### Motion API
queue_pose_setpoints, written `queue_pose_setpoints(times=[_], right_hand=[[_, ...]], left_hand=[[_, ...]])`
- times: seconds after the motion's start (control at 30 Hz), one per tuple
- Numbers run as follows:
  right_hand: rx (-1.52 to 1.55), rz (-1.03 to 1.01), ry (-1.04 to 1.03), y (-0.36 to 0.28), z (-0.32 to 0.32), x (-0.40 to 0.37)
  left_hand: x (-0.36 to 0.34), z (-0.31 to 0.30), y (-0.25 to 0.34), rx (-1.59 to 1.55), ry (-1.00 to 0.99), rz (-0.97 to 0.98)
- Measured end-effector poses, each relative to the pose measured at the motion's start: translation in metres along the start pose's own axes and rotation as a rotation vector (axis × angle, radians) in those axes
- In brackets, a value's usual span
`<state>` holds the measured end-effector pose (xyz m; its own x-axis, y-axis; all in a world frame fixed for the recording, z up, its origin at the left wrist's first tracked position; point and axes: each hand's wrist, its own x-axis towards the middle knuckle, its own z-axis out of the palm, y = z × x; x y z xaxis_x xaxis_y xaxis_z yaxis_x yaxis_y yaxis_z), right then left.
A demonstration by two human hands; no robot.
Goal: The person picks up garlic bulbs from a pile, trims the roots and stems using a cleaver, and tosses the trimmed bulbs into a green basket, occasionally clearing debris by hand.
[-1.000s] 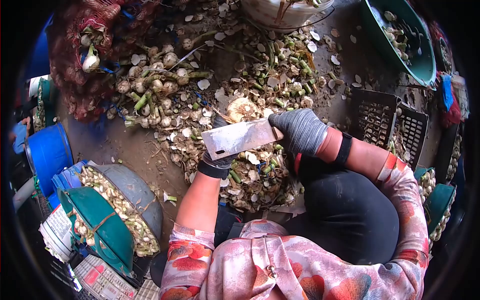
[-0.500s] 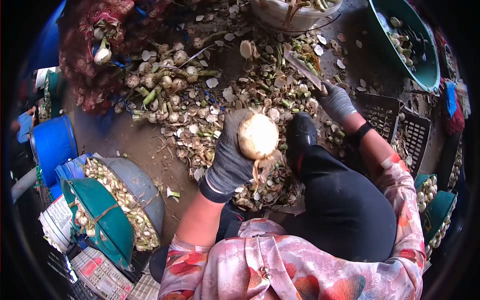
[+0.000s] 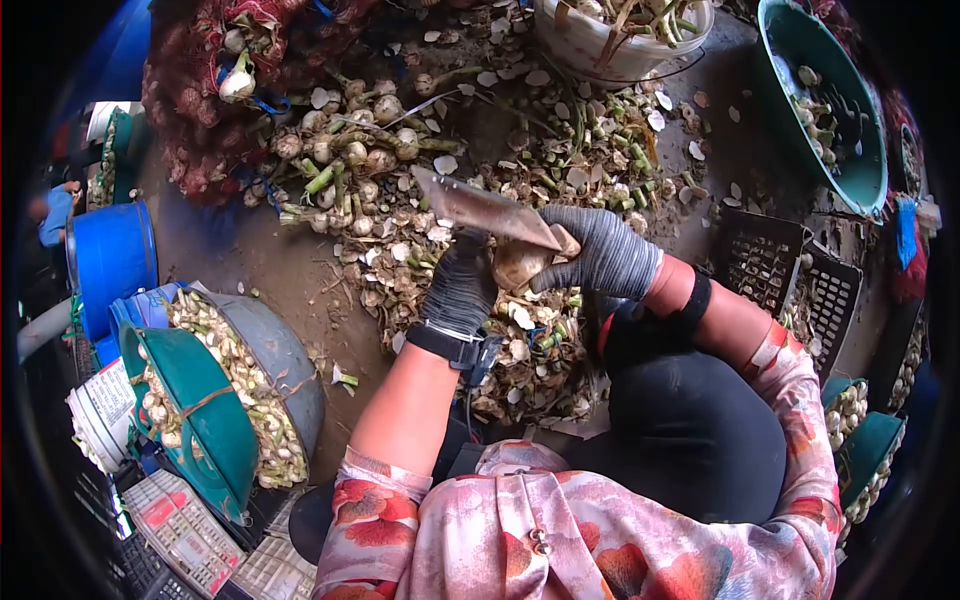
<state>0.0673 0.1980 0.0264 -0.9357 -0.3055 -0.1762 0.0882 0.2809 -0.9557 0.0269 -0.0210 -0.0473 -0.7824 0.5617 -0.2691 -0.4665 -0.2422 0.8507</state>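
Observation:
My left hand [image 3: 460,285], in a grey striped glove, is closed round a brownish bulb [image 3: 520,264] in front of my body. From the right, my right hand [image 3: 603,252], gloved too, grips the handle end of a wide-bladed knife [image 3: 482,210]. The blade points to the upper left and lies over the top of the bulb, partly hiding the left fingers. Beneath both hands spreads a heap of cut stalks and peelings [image 3: 400,285]. Untrimmed bulbs with green stalks [image 3: 350,150] lie beyond it at the upper left.
Red net sacks [image 3: 200,130] stand at the upper left. A white bucket [image 3: 620,55] and a green basin [image 3: 835,150] are at the top right. Bulb-filled tubs, including a grey one [image 3: 285,360], stand at left. Black crates [image 3: 760,250] lie at right. A person [image 3: 58,215] shows at far left.
My right hand has come in from the right with the knife, and its blade now lies over the bulb. My left hand has turned the bulb, whose white cut face no longer shows.

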Motion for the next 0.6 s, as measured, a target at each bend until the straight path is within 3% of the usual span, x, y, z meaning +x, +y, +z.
queue_pose_setpoints(times=[0.07, 0.1, 0.13, 0.2, 0.27, 0.37, 0.4, 0.43, 0.53, 0.6], right_hand=[[-0.250, -0.147, 0.025, 0.009, -0.006, -0.004], [-0.323, -0.192, 0.036, 0.007, -0.010, -0.008], [-0.427, -0.127, -0.002, -0.002, -0.017, -0.010], [-0.513, -0.076, -0.047, -0.015, -0.021, -0.014], [-0.559, -0.097, -0.043, -0.033, -0.021, -0.015], [-0.610, 0.104, -0.148, -0.010, -0.017, -0.005], [-0.603, 0.159, -0.058, 0.008, -0.015, -0.004], [-0.612, 0.385, 0.091, 0.043, -0.022, 0.001], [-0.583, 0.423, 0.195, 0.058, -0.030, -0.018], [-0.542, 0.413, 0.261, 0.071, -0.027, -0.027]], left_hand=[[0.013, -0.040, -0.056, -0.074, -0.014, 0.038], [0.011, -0.041, -0.065, -0.574, 0.021, -0.103], [-0.001, -0.009, -0.026, -0.499, 0.194, -0.151], [-0.011, 0.019, 0.016, -0.615, 0.277, -0.172], [-0.011, 0.006, 0.008, -0.516, 0.189, -0.056], [-0.033, 0.002, 0.028, 0.513, 0.168, 0.171], [-0.047, 0.007, 0.055, 1.083, 0.199, 0.237], [-0.062, 0.013, 0.082, 1.513, 0.264, 0.318], [-0.119, -0.018, 0.154, 1.227, 0.508, 0.202], [-0.162, -0.055, 0.228, 1.125, 0.888, 0.210]])
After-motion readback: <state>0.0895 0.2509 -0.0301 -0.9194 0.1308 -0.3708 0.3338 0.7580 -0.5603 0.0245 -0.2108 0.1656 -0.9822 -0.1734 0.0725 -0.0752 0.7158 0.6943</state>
